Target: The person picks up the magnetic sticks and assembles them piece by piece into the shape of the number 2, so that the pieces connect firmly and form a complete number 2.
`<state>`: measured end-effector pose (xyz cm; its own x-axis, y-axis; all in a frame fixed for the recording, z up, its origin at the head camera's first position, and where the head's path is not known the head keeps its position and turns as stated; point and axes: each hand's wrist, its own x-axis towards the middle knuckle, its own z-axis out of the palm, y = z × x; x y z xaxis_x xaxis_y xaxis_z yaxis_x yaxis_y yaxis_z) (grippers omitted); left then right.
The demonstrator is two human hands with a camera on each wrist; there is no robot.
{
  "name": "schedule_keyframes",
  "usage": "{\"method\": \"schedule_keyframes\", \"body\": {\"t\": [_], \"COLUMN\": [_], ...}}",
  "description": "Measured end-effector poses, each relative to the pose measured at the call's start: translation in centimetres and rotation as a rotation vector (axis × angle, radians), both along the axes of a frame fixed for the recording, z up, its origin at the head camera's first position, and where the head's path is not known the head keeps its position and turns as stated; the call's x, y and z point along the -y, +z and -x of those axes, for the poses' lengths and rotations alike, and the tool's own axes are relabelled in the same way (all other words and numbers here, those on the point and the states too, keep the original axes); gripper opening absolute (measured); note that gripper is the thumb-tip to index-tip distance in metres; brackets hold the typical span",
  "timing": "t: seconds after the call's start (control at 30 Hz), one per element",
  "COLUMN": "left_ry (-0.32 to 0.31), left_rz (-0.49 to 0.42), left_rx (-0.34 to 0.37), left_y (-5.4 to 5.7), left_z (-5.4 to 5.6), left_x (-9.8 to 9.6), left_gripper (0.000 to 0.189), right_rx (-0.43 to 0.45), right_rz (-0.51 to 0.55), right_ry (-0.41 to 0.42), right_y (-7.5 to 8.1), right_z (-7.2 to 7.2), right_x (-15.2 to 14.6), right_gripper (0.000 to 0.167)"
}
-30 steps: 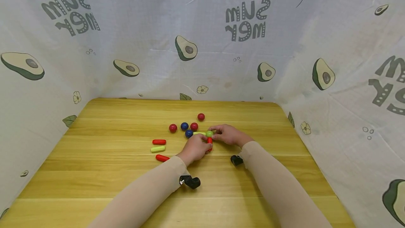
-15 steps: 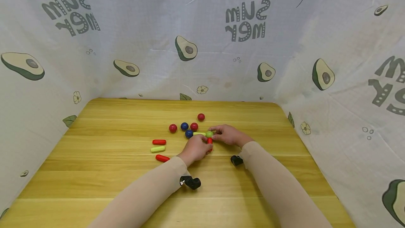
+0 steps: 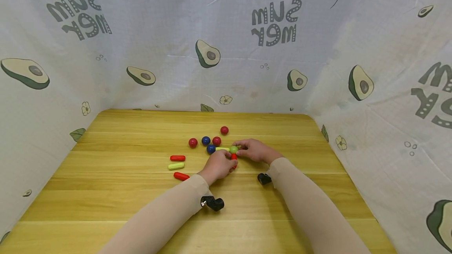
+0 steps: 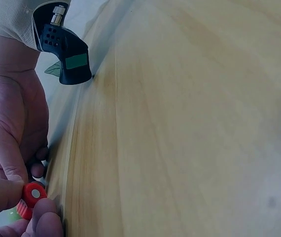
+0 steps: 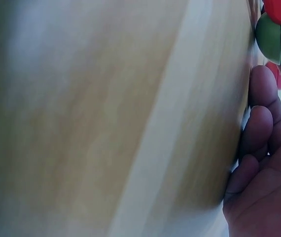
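Left hand (image 3: 217, 164) in close pinch on red stick (image 3: 234, 156)

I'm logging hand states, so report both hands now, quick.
Left hand: closed, pinching a red stick.
Right hand: closed, holding the green ball between thumb and finger.

Booth-like work spot, rm type unclear: wood-grain tbl (image 3: 243, 214) w/ avocado-print cloth (image 3: 233, 77) on 3 sides.
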<state>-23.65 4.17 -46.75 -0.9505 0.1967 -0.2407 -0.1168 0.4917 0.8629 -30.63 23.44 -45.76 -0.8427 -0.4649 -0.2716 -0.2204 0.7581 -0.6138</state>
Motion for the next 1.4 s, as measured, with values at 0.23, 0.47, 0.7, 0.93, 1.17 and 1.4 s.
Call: {"method": "schedule_keyframes", "body": {"t": [0.23,0.47,0.7,0.93,1.17,1.4], "left_ry": [-0.015,-0.089,-0.143,-0.099,-0.078,-0.108], "left_rz": [0.001,0.106,0.240,0.355,0.433,0.456], "left_rx": [0.001,-0.073,-0.257,-0.380,-0.354,-0.300], "left_y": [0.0,0.9,2.9,3.5,3.1,2.4], "left_z": [0.0,0.3,1.1,2.8,4.3,5.0], "left_x": [0.2,1.6,4.5,8.2,11.3,12.8], "left_gripper": [0.034,0.042,0.038,0.039,0.048,0.051], "right_rx": [-0.003,-0.006,0.002,0.012,0.008,0.006], "right_rz": [-0.016,-0.014,0.009,-0.002,-0.001,-0.007], "right_ry": [0.002,-0.006,-0.008,-0.005,-0.012,-0.005], "right_y": [-0.1,0.0,-0.2,-0.2,-0.3,-0.3], "right_z": [0.0,0.0,0.2,0.1,0.2,0.1], "right_x": [0.1,0.1,0.0,0.1,0.0,0.1], "right_gripper": [0.030,0.030,0.032,0.033,0.032,0.031]}}
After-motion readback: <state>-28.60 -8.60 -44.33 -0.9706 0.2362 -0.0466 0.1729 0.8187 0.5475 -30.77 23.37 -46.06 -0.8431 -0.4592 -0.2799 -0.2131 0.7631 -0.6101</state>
